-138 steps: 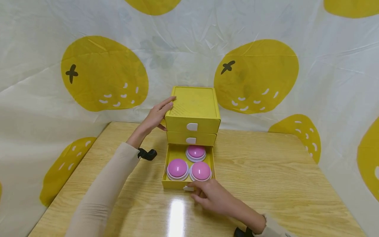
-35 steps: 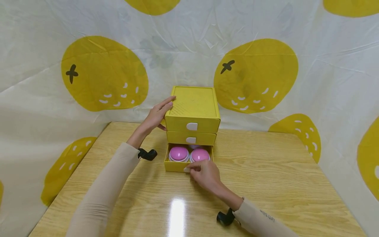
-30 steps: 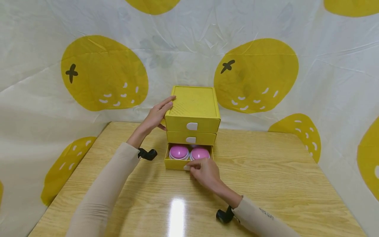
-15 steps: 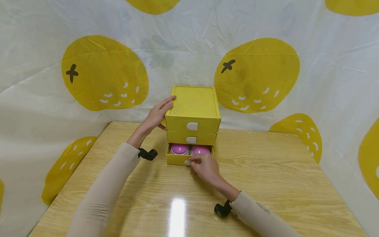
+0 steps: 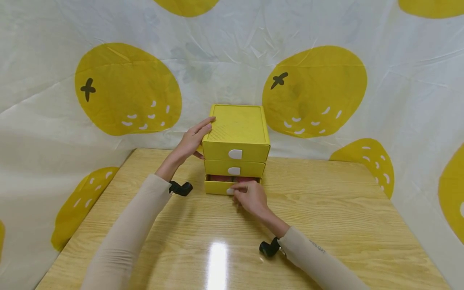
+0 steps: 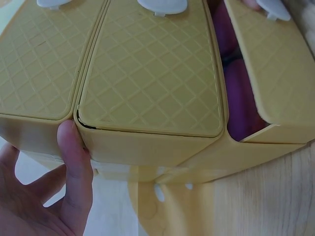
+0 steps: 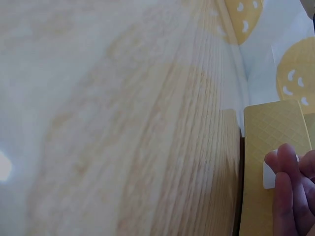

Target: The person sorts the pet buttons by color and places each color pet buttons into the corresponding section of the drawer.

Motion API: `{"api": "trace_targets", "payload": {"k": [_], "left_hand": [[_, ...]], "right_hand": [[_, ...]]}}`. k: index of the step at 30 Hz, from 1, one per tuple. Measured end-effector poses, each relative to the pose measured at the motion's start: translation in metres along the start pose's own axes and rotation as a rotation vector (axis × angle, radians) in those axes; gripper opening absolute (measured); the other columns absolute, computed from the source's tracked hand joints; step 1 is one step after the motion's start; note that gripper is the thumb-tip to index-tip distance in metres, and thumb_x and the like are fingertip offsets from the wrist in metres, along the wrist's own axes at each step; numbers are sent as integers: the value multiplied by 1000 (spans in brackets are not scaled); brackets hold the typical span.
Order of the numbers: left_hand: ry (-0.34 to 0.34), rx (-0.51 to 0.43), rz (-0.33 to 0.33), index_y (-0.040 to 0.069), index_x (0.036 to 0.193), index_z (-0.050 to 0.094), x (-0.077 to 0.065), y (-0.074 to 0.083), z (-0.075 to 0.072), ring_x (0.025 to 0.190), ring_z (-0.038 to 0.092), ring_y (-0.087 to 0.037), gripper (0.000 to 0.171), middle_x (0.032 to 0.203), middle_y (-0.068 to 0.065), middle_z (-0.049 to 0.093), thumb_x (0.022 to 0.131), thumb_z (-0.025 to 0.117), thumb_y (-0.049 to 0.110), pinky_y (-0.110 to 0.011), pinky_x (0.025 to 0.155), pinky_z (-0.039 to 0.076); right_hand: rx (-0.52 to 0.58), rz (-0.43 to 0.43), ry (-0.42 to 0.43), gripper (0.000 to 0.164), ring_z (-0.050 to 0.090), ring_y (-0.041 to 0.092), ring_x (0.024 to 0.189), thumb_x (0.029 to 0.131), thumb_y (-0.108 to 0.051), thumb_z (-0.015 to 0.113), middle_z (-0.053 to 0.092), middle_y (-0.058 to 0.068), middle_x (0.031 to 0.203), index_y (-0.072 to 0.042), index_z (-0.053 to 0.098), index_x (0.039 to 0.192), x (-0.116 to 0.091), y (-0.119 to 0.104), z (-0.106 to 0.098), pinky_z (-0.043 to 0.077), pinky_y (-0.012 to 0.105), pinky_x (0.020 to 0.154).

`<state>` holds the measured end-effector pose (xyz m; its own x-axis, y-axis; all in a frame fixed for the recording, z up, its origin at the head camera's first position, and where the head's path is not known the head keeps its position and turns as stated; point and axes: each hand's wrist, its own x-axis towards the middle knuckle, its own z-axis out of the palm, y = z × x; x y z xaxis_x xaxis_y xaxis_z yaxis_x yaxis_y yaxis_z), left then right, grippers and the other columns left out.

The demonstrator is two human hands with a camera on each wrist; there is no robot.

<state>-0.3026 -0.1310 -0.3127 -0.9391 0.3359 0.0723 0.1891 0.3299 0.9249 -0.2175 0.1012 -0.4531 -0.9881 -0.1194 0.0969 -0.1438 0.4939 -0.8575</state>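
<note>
A yellow three-drawer box [image 5: 239,125] stands on the table. Its bottom drawer [image 5: 216,187] is pulled out a little, while the two above sit flush. Through the gap show the pink domes [image 6: 241,101] of round, white-based objects, mostly hidden under the middle drawer. My right hand [image 5: 252,198] pinches the bottom drawer's white handle [image 7: 268,174] between thumb and fingers. At the box's left side, my left hand [image 5: 190,141] rests with fingers extended to the top edge; its thumb [image 6: 74,142] touches the side near the front corner.
The wooden table [image 5: 326,209] extends to both sides and in front of the box. Right behind hangs a white cloth [image 5: 232,52] printed with big yellow fruit. Black wrist devices [image 5: 181,189] sit on both forearms.
The bottom drawer has slid inward from far out to a narrow gap, my right hand moving with it on the handle. The pink domes have gone mostly under cover. My left hand stayed put.
</note>
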Motion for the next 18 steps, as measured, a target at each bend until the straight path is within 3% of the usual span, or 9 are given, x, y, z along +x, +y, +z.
{"api": "trace_targets", "payload": {"k": [10,18], "left_hand": [[-1,-4,-1,33,163,33,-2,4,0,149,41,-30,54,172,1,26,112,39,45,-49,61,63],[9,-4,-18,35,163,34,-5,4,1,148,42,-28,53,171,1,28,111,40,46,-54,64,63]], "right_hand": [[100,11,11,17,71,29,57,95,-6,69,78,13,76,-9,84,101,11,3,1,56,32,47],[128,-3,28,18,71,33,56,94,-4,68,78,17,78,-8,84,103,16,6,1,52,25,44]]}}
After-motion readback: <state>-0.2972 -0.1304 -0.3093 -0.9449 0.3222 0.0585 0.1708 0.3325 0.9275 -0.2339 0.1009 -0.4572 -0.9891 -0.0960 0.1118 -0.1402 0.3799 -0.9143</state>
